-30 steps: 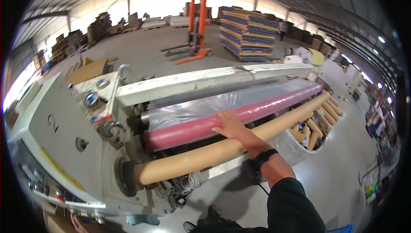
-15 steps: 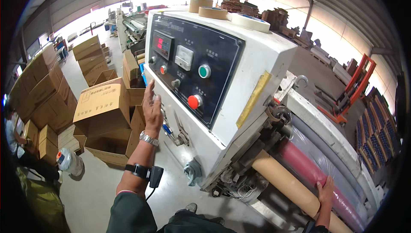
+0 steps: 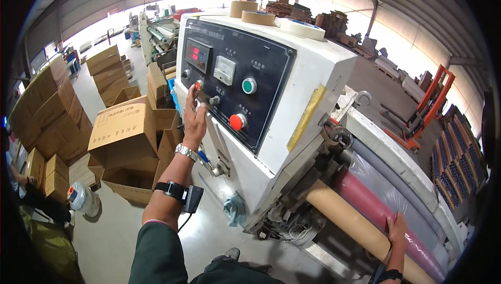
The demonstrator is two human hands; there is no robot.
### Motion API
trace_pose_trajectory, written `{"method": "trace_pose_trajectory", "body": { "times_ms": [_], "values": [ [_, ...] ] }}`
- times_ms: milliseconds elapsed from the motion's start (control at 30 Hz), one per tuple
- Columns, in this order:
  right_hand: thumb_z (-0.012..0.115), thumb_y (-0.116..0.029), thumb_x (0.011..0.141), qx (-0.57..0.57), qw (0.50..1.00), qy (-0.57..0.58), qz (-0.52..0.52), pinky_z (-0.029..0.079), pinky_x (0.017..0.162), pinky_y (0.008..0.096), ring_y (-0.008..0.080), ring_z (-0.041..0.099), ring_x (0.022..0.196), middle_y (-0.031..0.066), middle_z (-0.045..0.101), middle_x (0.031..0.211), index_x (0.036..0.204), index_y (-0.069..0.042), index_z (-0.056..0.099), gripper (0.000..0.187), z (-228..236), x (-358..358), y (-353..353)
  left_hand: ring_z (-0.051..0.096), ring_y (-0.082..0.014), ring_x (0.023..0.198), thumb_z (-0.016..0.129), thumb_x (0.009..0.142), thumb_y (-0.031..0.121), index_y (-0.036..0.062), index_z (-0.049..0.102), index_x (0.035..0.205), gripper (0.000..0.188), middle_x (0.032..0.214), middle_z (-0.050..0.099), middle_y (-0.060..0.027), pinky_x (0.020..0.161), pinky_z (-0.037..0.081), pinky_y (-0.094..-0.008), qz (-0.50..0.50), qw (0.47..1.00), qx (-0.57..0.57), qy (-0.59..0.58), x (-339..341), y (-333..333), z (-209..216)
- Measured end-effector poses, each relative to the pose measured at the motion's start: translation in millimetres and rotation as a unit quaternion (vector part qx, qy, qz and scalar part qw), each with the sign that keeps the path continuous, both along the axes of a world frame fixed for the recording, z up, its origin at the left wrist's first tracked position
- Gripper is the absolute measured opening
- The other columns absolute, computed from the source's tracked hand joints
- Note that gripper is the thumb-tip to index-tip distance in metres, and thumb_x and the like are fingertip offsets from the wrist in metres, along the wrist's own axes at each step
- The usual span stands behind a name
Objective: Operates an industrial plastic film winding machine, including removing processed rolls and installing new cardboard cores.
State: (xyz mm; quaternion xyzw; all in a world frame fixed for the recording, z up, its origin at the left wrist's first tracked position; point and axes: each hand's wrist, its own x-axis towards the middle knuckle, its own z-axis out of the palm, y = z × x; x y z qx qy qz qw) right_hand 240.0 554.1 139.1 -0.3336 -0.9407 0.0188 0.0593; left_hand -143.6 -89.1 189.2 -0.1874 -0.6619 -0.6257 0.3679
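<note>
An open brown cardboard carton [image 3: 123, 127] stands on the grey floor [image 3: 112, 237] near a translucent white cylindrical bundle [image 3: 86, 200]; an orange metal pallet stacker [image 3: 427, 114] stands near a layered brown-and-blue stack [image 3: 458, 160].

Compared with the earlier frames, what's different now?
The view has swung left to the control panel. The left hand has risen, bringing a fingertip to the small red button; whether it presses, I cannot tell. The right hand remains on the red roll.
</note>
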Motion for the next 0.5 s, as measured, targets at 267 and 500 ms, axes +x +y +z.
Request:
{"method": "trace_pose_trajectory", "body": {
  "times_ms": [267,500],
  "values": [
    [0.049,-0.056,0.086,-0.023,0.998,0.033,-0.045,0.037,0.099,0.0456,0.0422,0.049,0.115,0.0289,0.053,0.121,0.118,0.004,0.055,0.068,21,4,-16,0.049,-0.0221,0.115,0.048,0.091,0.018,0.004,0.04,0.136,0.048,0.129,0.049,-0.0125,0.101,0.037,-0.0363,-0.466,0.884,-0.026,-0.025,69,54,56],
    [0.045,-0.057,0.088,-0.037,0.998,0.04,0.041,0.024,0.109,0.0442,0.0366,0.034,0.131,0.0255,0.039,0.139,0.133,0.004,0.041,0.076,5,-4,-5,0.044,-0.0282,0.124,0.047,0.094,0.029,0.0059,0.032,0.142,0.056,0.143,0.038,-0.0121,0.103,0.036,-0.0406,-0.04,0.987,0.101,-0.12,12,28,15]
  ]
}}
